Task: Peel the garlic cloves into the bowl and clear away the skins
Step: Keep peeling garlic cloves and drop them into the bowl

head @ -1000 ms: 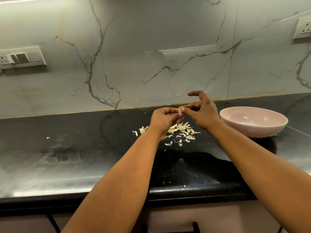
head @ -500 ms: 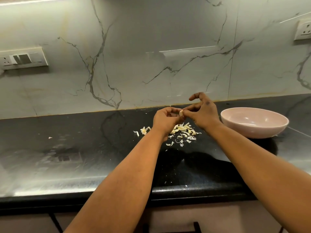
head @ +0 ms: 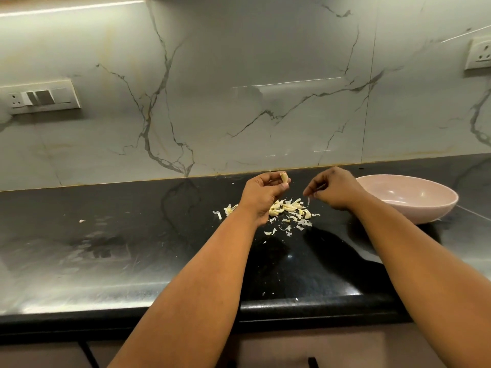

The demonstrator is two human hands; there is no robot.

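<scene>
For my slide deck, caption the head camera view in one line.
Left hand holds a clove, right hand pulls skin away, bowl alongside.

A light strip at the top edge throws soft, greenish light down the wall. Its glare washes over the black counter at left. Both arms cast dark shadows. Wide-angle distortion bends the edges; detail is slightly soft.
</scene>
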